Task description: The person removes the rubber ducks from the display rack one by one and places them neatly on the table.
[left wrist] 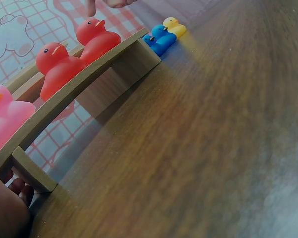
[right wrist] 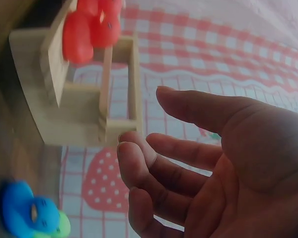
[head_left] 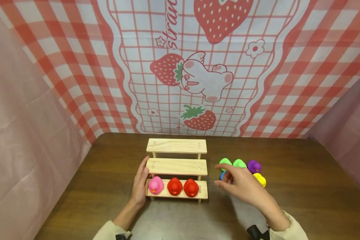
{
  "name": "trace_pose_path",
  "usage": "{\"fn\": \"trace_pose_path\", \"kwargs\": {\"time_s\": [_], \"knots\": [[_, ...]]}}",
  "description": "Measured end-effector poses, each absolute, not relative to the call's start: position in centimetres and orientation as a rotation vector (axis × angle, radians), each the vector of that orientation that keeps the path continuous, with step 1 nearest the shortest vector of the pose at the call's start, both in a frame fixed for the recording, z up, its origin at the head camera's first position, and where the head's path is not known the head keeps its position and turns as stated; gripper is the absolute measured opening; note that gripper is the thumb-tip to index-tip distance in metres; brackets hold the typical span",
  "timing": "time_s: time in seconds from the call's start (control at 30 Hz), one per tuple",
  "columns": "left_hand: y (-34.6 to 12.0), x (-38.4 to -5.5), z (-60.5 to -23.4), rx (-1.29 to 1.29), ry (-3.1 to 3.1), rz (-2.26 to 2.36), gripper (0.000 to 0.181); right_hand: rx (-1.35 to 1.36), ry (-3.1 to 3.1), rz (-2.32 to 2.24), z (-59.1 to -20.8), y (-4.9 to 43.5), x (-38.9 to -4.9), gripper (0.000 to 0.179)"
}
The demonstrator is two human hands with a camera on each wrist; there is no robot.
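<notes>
A three-step wooden display stand point(head_left: 176, 166) is on the table, with a pink rubber duck point(head_left: 156, 185) and two red rubber ducks, one in the middle point(head_left: 175, 186) and one to its right point(head_left: 191, 188), on the lowest step. My left hand point(head_left: 139, 186) holds the stand's left end; in the left wrist view its fingers point(left wrist: 21, 191) curl beneath the lowest step. Right of the stand, my right hand point(head_left: 243, 185) hovers beside the loose ducks, thumb and fingers apart, holding nothing. It partly hides a blue duck point(right wrist: 27, 208) in the head view.
Beyond the right hand sit two green ducks point(head_left: 239, 163), a purple duck point(head_left: 254, 166) and a yellow duck point(head_left: 260, 179). Two blue ducks point(left wrist: 164, 37) show in the left wrist view. A strawberry-patterned cloth point(head_left: 192, 83) hangs behind the brown table point(head_left: 114, 160).
</notes>
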State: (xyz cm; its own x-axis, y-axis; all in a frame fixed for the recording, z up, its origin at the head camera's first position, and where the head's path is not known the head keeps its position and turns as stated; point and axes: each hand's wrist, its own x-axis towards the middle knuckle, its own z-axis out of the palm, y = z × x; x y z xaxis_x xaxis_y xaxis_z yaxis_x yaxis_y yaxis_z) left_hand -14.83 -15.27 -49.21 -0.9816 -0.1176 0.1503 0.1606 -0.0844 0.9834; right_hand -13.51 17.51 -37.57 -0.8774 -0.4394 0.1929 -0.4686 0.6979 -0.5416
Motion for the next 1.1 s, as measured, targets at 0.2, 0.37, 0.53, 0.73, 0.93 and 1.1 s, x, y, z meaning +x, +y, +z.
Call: {"fn": "trace_pose_path", "kwargs": {"time_s": [0.2, 0.37, 0.53, 0.73, 0.93, 1.1], "knots": [[-15.2, -14.9, -49.3, -0.057, -1.976, -2.182, 0.049, 0.807, -2.908, 0.967, -38.3, 15.6, -13.5, 0.039], [-15.3, -14.9, -49.4, -0.058, -1.977, -2.183, 0.049, 0.852, -2.924, 0.984, -39.2, 14.4, -13.3, 0.036], [-15.3, -14.9, -49.3, -0.061, -1.978, -2.178, 0.049, 0.869, -2.921, 0.969, -39.7, 13.7, -13.1, 0.036], [-15.4, -14.8, -49.3, -0.053, -1.974, -2.176, 0.049, 0.846, -2.961, 0.979, -40.3, 12.8, -13.0, 0.042], [-15.3, -14.8, -49.3, -0.073, -1.999, -2.146, 0.049, 0.832, -2.961, 0.909, -40.7, 12.2, -12.6, 0.044], [-15.3, -14.9, -49.2, -0.072, -1.995, -2.151, 0.050, 0.798, -2.958, 0.846, -41.0, 11.8, -12.6, 0.045]]}}
